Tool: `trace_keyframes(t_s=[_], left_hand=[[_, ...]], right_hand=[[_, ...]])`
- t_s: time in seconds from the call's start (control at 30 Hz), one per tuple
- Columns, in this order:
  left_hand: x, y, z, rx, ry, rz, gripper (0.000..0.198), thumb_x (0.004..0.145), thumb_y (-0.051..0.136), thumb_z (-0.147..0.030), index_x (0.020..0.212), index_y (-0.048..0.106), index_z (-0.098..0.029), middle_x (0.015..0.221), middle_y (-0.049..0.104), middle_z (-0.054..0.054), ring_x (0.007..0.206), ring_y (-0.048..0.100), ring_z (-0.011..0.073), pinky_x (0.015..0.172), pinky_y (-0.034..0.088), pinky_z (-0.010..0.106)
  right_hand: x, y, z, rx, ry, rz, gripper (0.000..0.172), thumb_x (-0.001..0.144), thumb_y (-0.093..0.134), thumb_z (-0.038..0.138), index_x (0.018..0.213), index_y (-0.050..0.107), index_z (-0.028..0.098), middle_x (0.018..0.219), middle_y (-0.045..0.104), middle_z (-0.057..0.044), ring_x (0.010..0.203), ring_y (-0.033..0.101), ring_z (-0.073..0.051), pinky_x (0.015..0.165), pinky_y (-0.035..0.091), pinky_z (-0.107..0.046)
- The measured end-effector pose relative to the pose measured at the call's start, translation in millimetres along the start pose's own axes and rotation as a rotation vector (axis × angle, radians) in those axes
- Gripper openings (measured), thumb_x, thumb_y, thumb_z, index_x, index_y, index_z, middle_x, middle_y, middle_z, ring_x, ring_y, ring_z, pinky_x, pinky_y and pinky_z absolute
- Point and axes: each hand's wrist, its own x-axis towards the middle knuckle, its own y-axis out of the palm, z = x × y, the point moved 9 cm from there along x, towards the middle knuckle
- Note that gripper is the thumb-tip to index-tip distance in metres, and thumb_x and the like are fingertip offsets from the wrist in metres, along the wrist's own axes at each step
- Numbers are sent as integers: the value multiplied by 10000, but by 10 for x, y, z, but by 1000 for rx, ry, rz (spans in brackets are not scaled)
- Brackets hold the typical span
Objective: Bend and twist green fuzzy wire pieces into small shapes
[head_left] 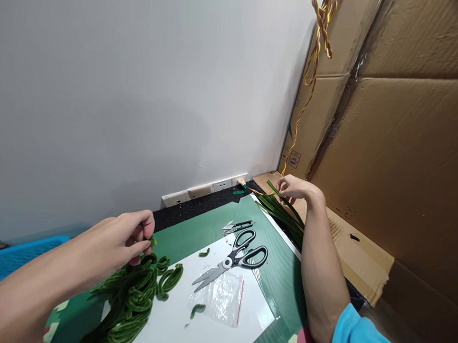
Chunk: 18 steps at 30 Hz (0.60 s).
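My left hand (pixel 132 235) is closed in a pinch over a pile of bent green pipe cleaners (pixel 138 293), and a bit of green fuzzy pipe cleaner (pixel 153 242) pokes out at its fingertips. At the far right corner my right hand (pixel 294 188) has its fingers pinched on a straight green pipe cleaner (pixel 272 187), just above a bundle of long straight ones (pixel 283 213). Between the hands lie scissors (pixel 228 263) with black and grey handles, partly over a clear zip bag (pixel 222 299). Small thread snips (pixel 237 227) rest beyond them.
Two short green pieces (pixel 197 310) lie on the white sheet (pixel 171 322) over the green mat (pixel 185 240). A power strip (pixel 201 191) runs along the wall. Twisted yellow wire (pixel 299 119) hangs by the cardboard (pixel 402 147). A blue basket (pixel 27 254) stands left.
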Motion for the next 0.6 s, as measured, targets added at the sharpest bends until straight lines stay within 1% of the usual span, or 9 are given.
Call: trace_keyframes(t_s=[0.07,0.13,0.23,0.33,0.5,0.6], left_hand=[[11,37,39,-8,-28,72,95,862,399,-302,821,384,-218,664,555,-39,640,586,178,590,296,251],[20,50,53,-23,-40,130,88,853,414,-303,835,394,-219,652,524,-48,658,589,182,610,293,253],[25,30,51,-12,-38,159,113,884,423,-328,853,391,-223,648,520,-51,667,580,189,628,290,265],[21,36,62,36,-24,187,143,916,410,-363,891,377,-226,677,548,-53,714,624,205,676,335,282],[12,60,108,83,-33,248,121,934,366,-354,938,371,-233,755,637,-57,787,672,217,747,378,307],[16,39,80,84,-29,251,139,936,397,-368,919,385,-231,754,679,-45,799,689,227,765,398,315]], right_hand=[[-20,18,6,13,9,21,212,1038,645,101,1246,620,71,944,667,-39,729,651,-91,654,580,-188],[-29,37,9,21,23,36,212,1034,642,84,1244,622,64,938,675,-42,721,653,-93,654,584,-191],[-20,52,15,25,27,36,193,1036,636,79,1228,627,62,942,677,-44,734,658,-93,652,579,-184],[16,50,19,20,8,18,165,1037,637,80,1201,631,68,955,674,-39,738,645,-84,647,568,-170],[91,34,-10,-3,-18,-21,106,1034,650,95,1136,640,69,941,653,-31,719,613,-72,632,553,-161],[118,5,-18,-16,-41,-63,81,1025,662,99,1097,641,69,938,631,-28,735,597,-69,631,546,-153]])
